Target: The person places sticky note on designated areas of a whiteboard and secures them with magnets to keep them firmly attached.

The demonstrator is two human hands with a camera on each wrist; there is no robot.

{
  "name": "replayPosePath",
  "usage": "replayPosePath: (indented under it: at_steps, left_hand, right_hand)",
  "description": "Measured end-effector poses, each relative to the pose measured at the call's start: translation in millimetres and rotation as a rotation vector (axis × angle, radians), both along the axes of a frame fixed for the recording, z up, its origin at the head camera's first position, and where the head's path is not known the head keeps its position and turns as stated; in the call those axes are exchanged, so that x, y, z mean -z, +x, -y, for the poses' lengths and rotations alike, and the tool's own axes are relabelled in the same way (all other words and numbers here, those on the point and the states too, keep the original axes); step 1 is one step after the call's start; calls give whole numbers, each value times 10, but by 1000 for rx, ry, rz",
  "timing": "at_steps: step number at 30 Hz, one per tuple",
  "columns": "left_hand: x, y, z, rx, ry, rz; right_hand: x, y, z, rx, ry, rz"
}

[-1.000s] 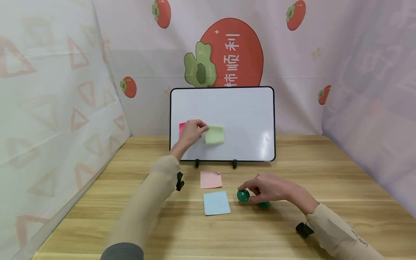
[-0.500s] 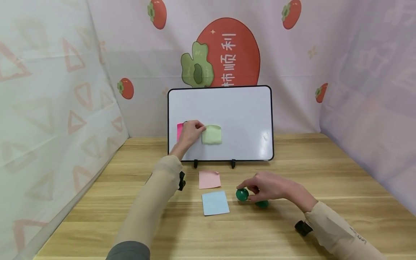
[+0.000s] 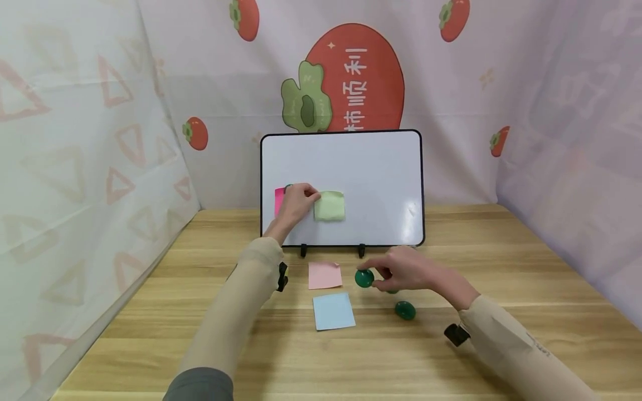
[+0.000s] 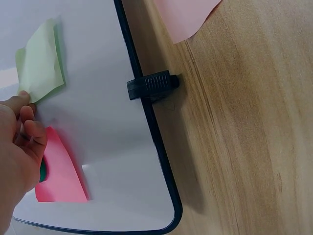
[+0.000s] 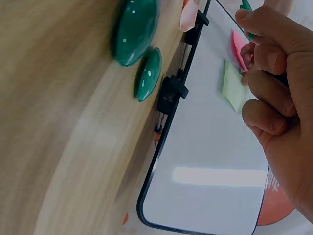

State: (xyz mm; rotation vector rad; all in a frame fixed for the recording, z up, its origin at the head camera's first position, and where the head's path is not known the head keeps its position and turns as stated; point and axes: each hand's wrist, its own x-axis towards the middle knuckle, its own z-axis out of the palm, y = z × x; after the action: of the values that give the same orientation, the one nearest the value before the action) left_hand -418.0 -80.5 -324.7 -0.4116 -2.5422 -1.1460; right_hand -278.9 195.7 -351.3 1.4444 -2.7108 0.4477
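My left hand [image 3: 296,203] pinches the upper left corner of a pale green sticky note [image 3: 331,206] and holds it against the whiteboard [image 3: 371,167]. Beside it, a bright pink sticky note [image 4: 61,171] is on the board, with a green magnet [image 4: 43,170] on it, mostly hidden by that hand. Above the table, my right hand [image 3: 408,270] pinches a glossy green round magnet [image 3: 364,278] between thumb and forefinger. Two more green magnets lie on the table below that hand, the nearer magnet [image 3: 405,310] in full and the farther magnet [image 3: 392,291] partly covered in the head view.
A light pink sticky note [image 3: 325,275] and a light blue sticky note [image 3: 334,312] lie on the wooden table [image 3: 351,367] in front of the board. Black clip feet [image 4: 152,86] hold up the board's lower edge. Printed cloth [image 3: 461,94] hangs behind and at both sides.
My right hand has risen off the table with the green magnet and moved slightly toward the board, uncovering the magnets beneath. The left hand stays at the green note's corner.
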Motion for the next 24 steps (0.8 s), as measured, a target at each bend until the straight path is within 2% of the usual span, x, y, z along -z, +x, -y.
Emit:
replayPosePath:
  at_steps: [10, 24]
  left_hand:
    - [9, 6, 2, -4, -24, -3]
    - [16, 0, 3, -10, -22, 2]
  right_hand:
    - [-176, -193, 329, 7, -35, -162]
    - [-296, -540, 500, 96, -60, -265]
